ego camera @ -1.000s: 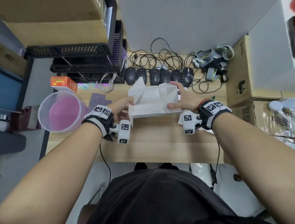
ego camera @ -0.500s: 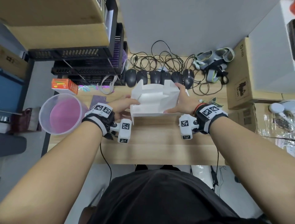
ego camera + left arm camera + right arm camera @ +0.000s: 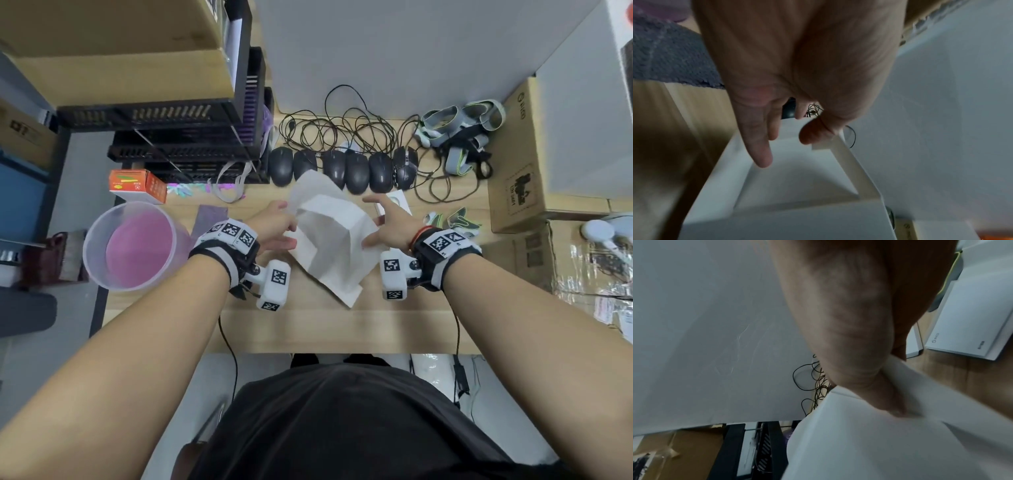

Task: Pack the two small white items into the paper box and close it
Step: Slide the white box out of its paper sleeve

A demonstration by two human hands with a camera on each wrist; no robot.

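Note:
The white paper box (image 3: pixel 334 236) is held up over the table, tilted, with one long flap hanging toward me. My left hand (image 3: pixel 279 228) grips its left edge; in the left wrist view the thumb (image 3: pixel 813 134) rests on the rim of the open paper box (image 3: pixel 797 178). My right hand (image 3: pixel 385 224) pinches the right side, its thumb pressed into the paper box (image 3: pixel 890 443) in the right wrist view. A small white item (image 3: pixel 399 202) lies on the table just beyond the right hand. I cannot make out a second one.
Several black mice (image 3: pixel 356 168) with tangled cables line the back of the table. A clear tub with a pink bottom (image 3: pixel 133 243) stands at the left, black crates (image 3: pixel 188 137) behind it. Cardboard boxes (image 3: pixel 520 185) stand at the right. Grey straps (image 3: pixel 459 130) lie at the back right.
The box has been turned and tilted between my hands, so a long flap now hangs toward me. Both hands have shifted their hold on its sides.

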